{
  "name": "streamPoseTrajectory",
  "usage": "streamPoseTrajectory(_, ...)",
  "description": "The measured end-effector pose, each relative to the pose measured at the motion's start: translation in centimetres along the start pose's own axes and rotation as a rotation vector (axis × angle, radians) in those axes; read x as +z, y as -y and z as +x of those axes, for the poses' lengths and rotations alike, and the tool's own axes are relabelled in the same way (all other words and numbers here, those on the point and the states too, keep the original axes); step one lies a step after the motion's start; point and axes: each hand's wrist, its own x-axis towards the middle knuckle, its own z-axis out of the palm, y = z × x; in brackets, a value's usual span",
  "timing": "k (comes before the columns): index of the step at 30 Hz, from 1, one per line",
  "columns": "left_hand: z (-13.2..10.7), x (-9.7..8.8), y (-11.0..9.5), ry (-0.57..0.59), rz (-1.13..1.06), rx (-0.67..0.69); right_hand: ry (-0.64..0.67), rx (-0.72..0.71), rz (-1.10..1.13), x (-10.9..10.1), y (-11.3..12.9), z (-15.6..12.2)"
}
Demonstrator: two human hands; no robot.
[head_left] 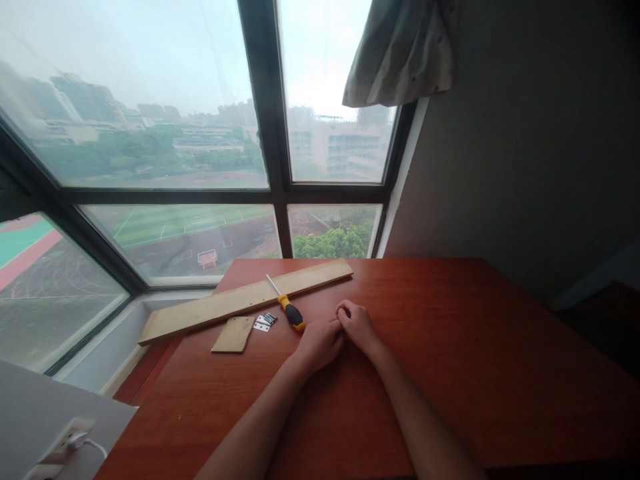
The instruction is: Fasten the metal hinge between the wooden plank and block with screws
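My left hand [323, 345] and my right hand [359, 325] meet above the reddish-brown table [450, 353], their fingers curled and touching each other. Both look closed, and nothing shows in them. Just left of my left hand lies a screwdriver [291, 313] with a yellow and black handle. Its metal shaft rests across a long wooden board [210, 308] that has small holes. Nearer to me is a small wooden piece [233, 335] with a slanted side. Beside it are a metal hinge or plate [261, 325] and several screws [271, 319].
The long board's left end reaches past the table's left edge. Dark-framed windows [277, 193] stand behind the table, with a grey curtain [400, 60] hanging at upper right. At lower left, a plug sits in a wall socket [70, 440]. A dark wall [510, 147] is on the right.
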Motion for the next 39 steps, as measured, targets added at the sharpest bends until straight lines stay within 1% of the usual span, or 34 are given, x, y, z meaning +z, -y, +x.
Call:
streamPoseTrajectory(12, -0.03, 0.19, 0.26, -0.001, 0.002, 0.019, 0.0, -0.004, 0.01, 0.01, 0.18, 0.0)
streamPoseTrajectory(39, -0.04, 0.08, 0.13, -0.003, -0.015, -0.004, 0.0, -0.005, -0.004, 0.04, 0.14, -0.03)
